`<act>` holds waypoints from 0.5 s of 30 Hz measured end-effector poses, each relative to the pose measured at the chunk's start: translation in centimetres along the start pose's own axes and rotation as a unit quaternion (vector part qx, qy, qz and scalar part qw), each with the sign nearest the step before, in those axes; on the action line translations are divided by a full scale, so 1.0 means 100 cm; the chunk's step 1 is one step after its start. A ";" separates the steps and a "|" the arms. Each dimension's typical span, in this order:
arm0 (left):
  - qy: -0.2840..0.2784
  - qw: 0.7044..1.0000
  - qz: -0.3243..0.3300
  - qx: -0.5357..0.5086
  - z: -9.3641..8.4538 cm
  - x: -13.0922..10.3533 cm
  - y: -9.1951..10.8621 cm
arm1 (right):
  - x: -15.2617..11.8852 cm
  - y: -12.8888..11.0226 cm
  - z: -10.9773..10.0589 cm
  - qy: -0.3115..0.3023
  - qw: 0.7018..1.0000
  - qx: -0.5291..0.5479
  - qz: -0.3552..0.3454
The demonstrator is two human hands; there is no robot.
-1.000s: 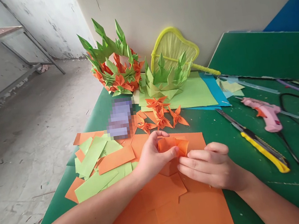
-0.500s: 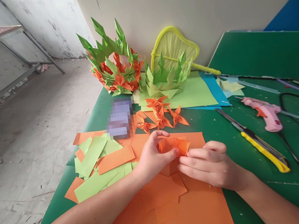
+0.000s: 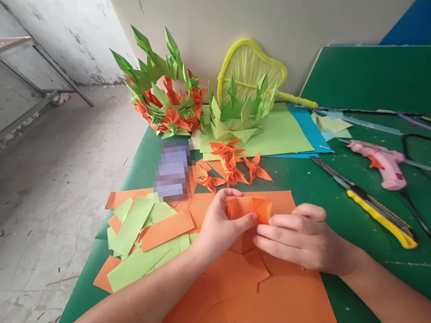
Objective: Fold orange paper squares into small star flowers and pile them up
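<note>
Between my hands is a small folded piece of orange paper (image 3: 262,209), held a little above the orange sheets (image 3: 291,300). My left hand (image 3: 224,224) grips its left part, with the thumb pressed on the front and the fingers curled behind. At its lower right edge, the fingertips of my right hand (image 3: 302,235) pinch the paper; part of the fold is hidden by the fingers. Just beyond lie several orange paper flowers (image 3: 233,170). To the left, green and orange paper strips (image 3: 134,226) are heaped.
At the back stand an orange-and-green paper crown (image 3: 173,116) and a green one (image 3: 242,120), near a yellow-framed fan (image 3: 250,63). A blurred rectangular object (image 3: 174,170) lies left of the flowers. On the right are a utility knife (image 3: 379,216) and a pink glue gun (image 3: 386,161) with its cord.
My right fingers have shifted very slightly left along the paper, and the fold's right flap has tilted a little. Everything else stays in place.
</note>
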State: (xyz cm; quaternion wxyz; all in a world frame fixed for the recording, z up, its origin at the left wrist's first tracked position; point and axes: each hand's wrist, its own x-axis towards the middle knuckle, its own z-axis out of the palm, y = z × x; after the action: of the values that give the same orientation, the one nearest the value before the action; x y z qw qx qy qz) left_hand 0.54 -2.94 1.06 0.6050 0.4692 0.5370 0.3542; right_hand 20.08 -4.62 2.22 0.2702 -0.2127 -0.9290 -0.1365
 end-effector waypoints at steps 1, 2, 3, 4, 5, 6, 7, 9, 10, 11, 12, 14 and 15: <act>0.003 1.000 0.001 -0.001 0.000 0.000 0.000 | 0.000 0.000 0.000 0.012 1.000 -0.019 0.009; 0.005 1.000 0.001 -0.002 -0.001 0.001 0.000 | 0.000 -0.001 0.000 0.027 0.998 -0.044 0.024; 0.005 1.000 -0.001 -0.003 -0.001 0.001 0.000 | 0.000 -0.001 0.000 0.042 0.996 -0.072 0.042; 0.004 1.000 -0.004 -0.005 -0.001 0.001 0.000 | 0.000 0.000 0.001 0.053 0.992 -0.100 0.060; 0.003 1.000 -0.007 -0.007 -0.002 0.001 0.000 | 0.001 0.000 0.002 0.061 0.988 -0.121 0.076; 0.002 1.000 -0.009 -0.007 -0.002 0.001 0.001 | 0.002 0.000 0.002 0.066 0.985 -0.136 0.088; 0.003 1.000 -0.011 -0.007 -0.002 0.001 0.002 | 0.002 0.000 0.004 0.070 0.983 -0.142 0.097; 0.001 1.000 -0.023 -0.009 -0.002 0.001 0.003 | 0.004 0.000 0.006 0.079 0.981 -0.142 0.110; -0.001 0.999 -0.030 -0.011 -0.002 0.000 0.003 | 0.004 0.000 0.007 0.084 0.980 -0.139 0.117; -0.004 0.999 -0.037 -0.015 -0.002 0.000 0.004 | 0.004 0.000 0.008 0.087 0.979 -0.138 0.121; -0.007 0.999 -0.041 -0.019 -0.002 0.000 0.004 | 0.004 -0.001 0.009 0.088 0.979 -0.136 0.124; -0.007 0.999 -0.041 -0.028 -0.002 0.000 0.003 | 0.004 -0.001 0.011 0.088 0.980 -0.131 0.122; -0.004 0.999 -0.038 -0.033 -0.002 0.000 0.003 | 0.003 -0.001 0.011 0.085 0.981 -0.127 0.120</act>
State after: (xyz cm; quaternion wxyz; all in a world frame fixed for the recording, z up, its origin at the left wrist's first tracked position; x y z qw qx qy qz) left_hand 0.39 -2.79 1.32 0.6352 0.4296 0.5404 0.3462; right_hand 19.30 -4.18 1.44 0.3336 -0.3433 -0.8452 -0.2378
